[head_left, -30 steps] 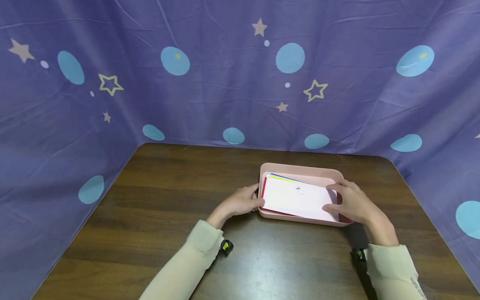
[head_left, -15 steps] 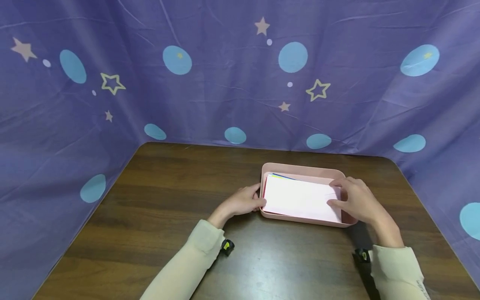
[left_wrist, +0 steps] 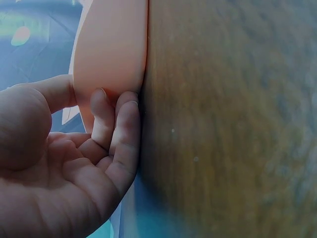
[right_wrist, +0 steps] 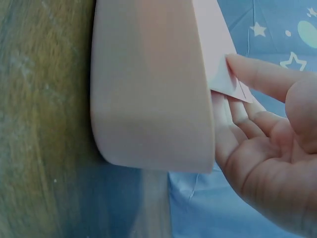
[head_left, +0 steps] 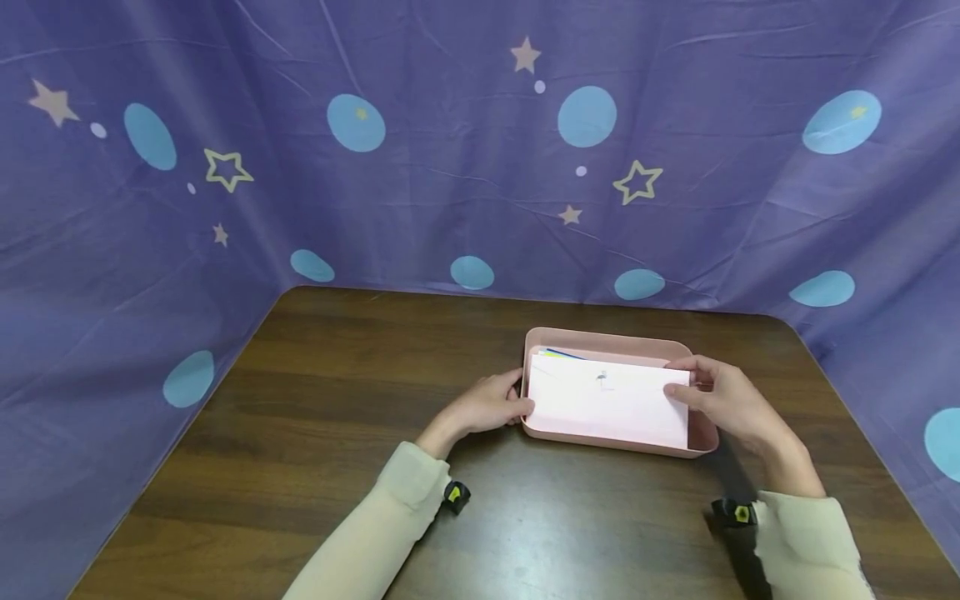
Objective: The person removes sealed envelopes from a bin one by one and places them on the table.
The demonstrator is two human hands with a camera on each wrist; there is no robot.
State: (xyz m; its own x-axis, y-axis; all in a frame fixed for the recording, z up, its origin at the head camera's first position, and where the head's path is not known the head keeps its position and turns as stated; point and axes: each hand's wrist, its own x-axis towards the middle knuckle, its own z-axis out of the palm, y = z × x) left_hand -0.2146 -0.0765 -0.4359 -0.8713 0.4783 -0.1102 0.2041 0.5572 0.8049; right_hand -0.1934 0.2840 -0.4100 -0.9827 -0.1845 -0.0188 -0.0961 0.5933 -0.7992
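A shallow pink tray [head_left: 592,342] stands on the table with a white paper sheet [head_left: 592,408] lying in it, a small printed figure near its upper middle. Blue and yellow edges of other sheets [head_left: 558,354] peek out behind it. At the tray's left end my left hand [head_left: 487,402] grips the wall, thumb at the rim and curled fingers against the outside, as the left wrist view shows. My right hand [head_left: 731,404] pinches the white sheet's right end, thumb [right_wrist: 257,72] on top and fingers underneath, inside the tray's right end.
The tray rests on a dark wooden table [head_left: 337,375]. A purple curtain [head_left: 450,200] with stars and blue spots hangs along the back and sides. A black wrist strap piece [head_left: 456,497] shows under the left sleeve, another [head_left: 735,512] under the right.
The white sheet has slid slightly to the right, and the red edge at its left is covered now. My right hand has shifted right and its fingers have gone under the sheet. The left hand stays put.
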